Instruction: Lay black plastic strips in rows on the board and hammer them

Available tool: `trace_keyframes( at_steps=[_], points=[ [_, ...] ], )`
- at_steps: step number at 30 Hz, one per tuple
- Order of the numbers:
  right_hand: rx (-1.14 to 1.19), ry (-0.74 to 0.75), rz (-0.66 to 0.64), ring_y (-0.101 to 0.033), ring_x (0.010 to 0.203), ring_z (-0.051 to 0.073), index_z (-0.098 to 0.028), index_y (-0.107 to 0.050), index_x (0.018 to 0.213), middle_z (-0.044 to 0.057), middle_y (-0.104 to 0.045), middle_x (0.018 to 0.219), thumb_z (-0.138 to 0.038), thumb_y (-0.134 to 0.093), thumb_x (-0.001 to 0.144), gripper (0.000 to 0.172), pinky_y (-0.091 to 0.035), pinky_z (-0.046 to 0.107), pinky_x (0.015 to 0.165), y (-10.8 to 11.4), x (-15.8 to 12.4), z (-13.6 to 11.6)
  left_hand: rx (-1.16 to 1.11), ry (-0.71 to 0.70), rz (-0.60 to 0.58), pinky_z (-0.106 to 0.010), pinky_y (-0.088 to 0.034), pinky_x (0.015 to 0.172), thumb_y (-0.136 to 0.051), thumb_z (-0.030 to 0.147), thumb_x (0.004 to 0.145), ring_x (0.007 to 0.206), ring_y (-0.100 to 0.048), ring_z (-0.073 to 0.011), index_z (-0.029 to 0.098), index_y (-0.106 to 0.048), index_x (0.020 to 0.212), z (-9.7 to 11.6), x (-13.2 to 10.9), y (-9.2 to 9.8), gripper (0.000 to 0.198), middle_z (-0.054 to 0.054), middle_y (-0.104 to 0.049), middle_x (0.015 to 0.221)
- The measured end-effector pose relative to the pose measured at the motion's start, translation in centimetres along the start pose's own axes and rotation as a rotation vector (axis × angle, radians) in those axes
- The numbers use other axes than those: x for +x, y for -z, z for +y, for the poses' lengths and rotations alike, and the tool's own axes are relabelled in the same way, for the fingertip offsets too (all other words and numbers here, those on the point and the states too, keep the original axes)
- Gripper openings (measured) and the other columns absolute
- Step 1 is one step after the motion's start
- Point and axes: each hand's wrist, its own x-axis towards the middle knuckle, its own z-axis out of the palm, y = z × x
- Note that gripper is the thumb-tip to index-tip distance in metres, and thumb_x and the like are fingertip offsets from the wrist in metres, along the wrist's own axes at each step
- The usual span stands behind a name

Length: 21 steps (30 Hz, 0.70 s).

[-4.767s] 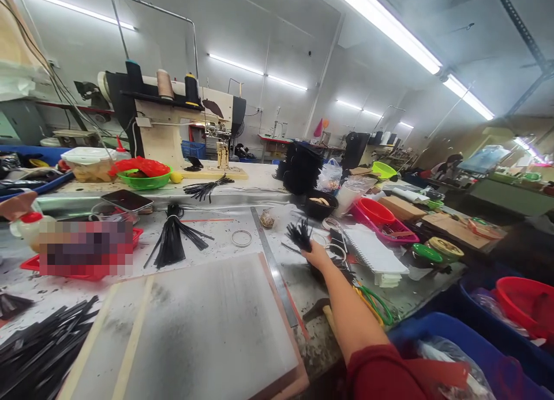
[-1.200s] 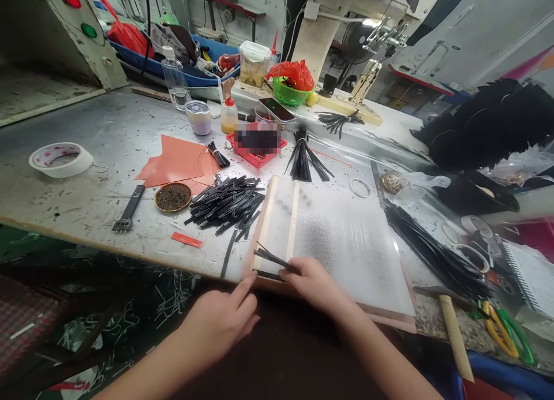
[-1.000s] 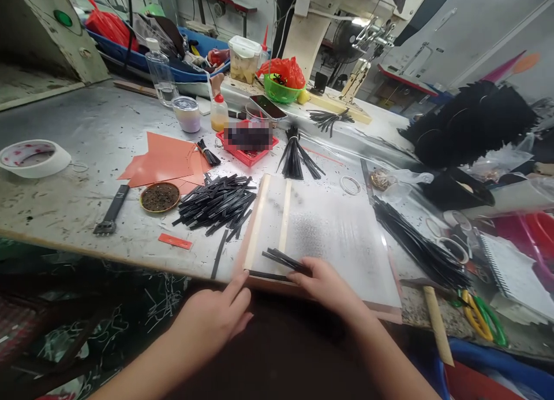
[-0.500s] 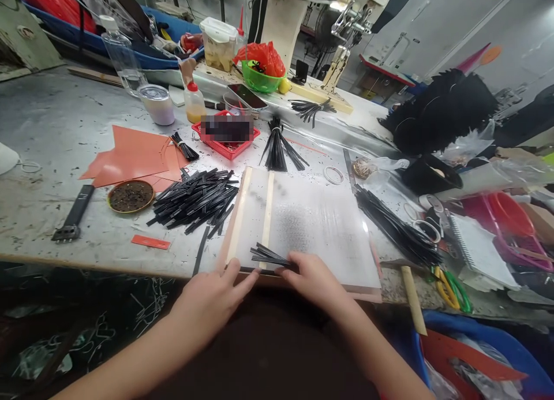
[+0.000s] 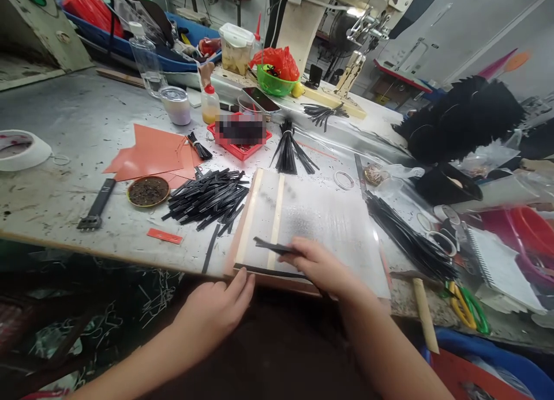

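Note:
My right hand [image 5: 318, 267] is closed round a small bunch of thin black strips [image 5: 273, 247], held just above the board with their ends fanning out to the left. Beneath it, one black strip [image 5: 272, 271] lies along the front edge of a flat board with a clear plastic sheet [image 5: 333, 215]. At that strip's left end rest the outstretched fingertips of my left hand [image 5: 220, 302], which grips nothing I can see. Two pale tape bands [image 5: 278, 206] run across the board. Beside it on the left lies a loose pile of black strips [image 5: 208, 198].
Orange sheets [image 5: 147, 152], a round dish [image 5: 148, 191] and a red basket [image 5: 242, 152] stand beyond the pile. Tied strips [image 5: 288, 149] lie behind the board. On the right are long black strips [image 5: 407, 232], scissors [image 5: 463, 307] and a notebook [image 5: 497, 267]. A wooden stick [image 5: 425, 316] overhangs the table edge.
My right hand has lifted slightly with the bunch, which looks narrower now. My left fingers have drawn together and back toward the strip's left end. The whole view has shifted a little.

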Motion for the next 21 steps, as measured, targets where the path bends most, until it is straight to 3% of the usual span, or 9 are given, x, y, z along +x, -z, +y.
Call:
trace_keyframes(
  at_steps=[3, 6, 11, 21],
  points=[
    [0.196, -0.151, -0.113, -0.051, 0.055, 0.011, -0.017, -0.056, 0.07, -0.003, -0.053, 0.06, -0.018, -0.055, 0.072, 0.003, -0.039, 0.021, 0.053, -2.1, 1.5, -0.7, 0.015, 0.044, -0.005, -0.028, -0.035, 0.038, -0.05, 0.011, 0.075, 0.043, -0.047, -0.0124, 0.012, -0.058, 0.109, 0.0, -1.0, 0.2, 0.035, -0.014, -0.06, 0.112],
    [0.254, -0.245, -0.125, -0.051, 0.05, 0.009, -0.016, -0.053, 0.066, -0.003, -0.053, 0.055, -0.018, -0.056, 0.072, 0.007, -0.038, 0.019, 0.048, -3.1, 2.4, -0.9, 0.01, 0.077, -0.041, -0.028, -0.034, 0.038, -0.051, 0.012, 0.075, 0.043, -0.047, -0.0122, 0.013, -0.057, 0.11, 0.2, -1.3, 0.5, 0.036, -0.015, -0.057, 0.116],
    [0.122, -0.222, -0.097, -0.046, 0.049, 0.009, -0.016, -0.053, 0.06, -0.003, -0.051, 0.052, -0.025, -0.054, 0.075, 0.017, -0.036, 0.02, 0.047, -3.2, 2.5, -0.5, -0.041, 0.118, -0.046, -0.026, -0.034, 0.04, -0.05, 0.011, 0.076, 0.045, -0.047, -0.0114, 0.014, -0.056, 0.112, 0.5, -1.4, 0.3, 0.036, -0.014, -0.057, 0.118],
    [0.067, -0.204, -0.098, -0.047, 0.052, 0.012, -0.016, -0.054, 0.059, -0.002, -0.052, 0.053, -0.03, -0.052, 0.071, 0.018, -0.034, 0.022, 0.05, -3.0, 2.0, 0.5, 0.009, 0.082, -0.014, -0.027, -0.034, 0.038, -0.053, 0.011, 0.072, 0.043, -0.046, -0.0123, 0.013, -0.057, 0.11, 0.4, -1.5, 0.1, 0.038, -0.012, -0.059, 0.116]
  ],
)
